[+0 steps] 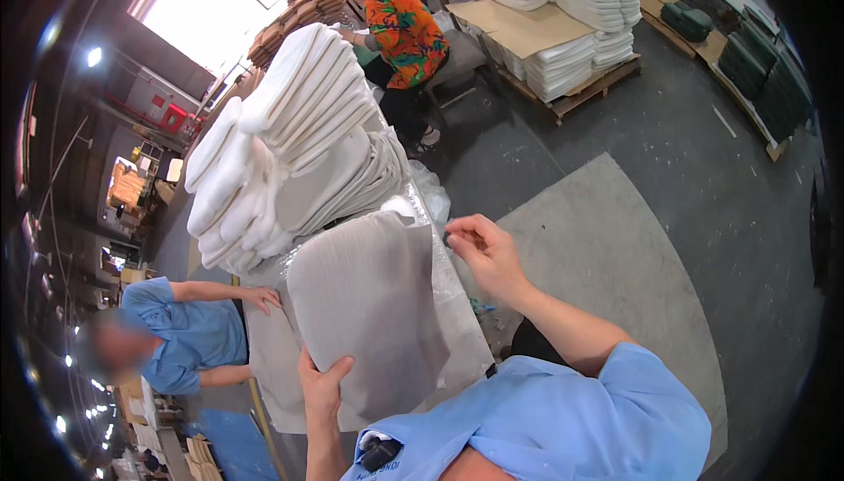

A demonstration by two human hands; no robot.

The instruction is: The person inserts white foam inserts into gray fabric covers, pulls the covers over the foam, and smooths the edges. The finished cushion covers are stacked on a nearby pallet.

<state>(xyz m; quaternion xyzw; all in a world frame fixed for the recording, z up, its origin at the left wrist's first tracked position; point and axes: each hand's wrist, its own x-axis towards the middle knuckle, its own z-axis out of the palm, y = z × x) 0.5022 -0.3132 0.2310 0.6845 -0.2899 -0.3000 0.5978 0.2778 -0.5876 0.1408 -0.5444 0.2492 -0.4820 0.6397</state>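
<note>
A grey fabric cushion cover (369, 305) with rounded corners slants up in front of me over the work table. My left hand (322, 382) grips its lower left edge, thumb on top and fingers behind. Just off its upper right corner, my right hand (489, 259) is closed in a pinch on a small dark thing (447, 238), too small to name. The right hand appears apart from the cover. Beneath and left of the cover lies another grey fabric piece (274, 367), where a co-worker's hand (262, 298) rests.
White foam pads (308, 85) and folded grey covers (338, 186) are piled at the table's far end. A co-worker in blue (198, 336) stands left. Beyond sits a person in an orange patterned shirt (404, 32). A pallet (580, 98) bears stacked white pads at the far right.
</note>
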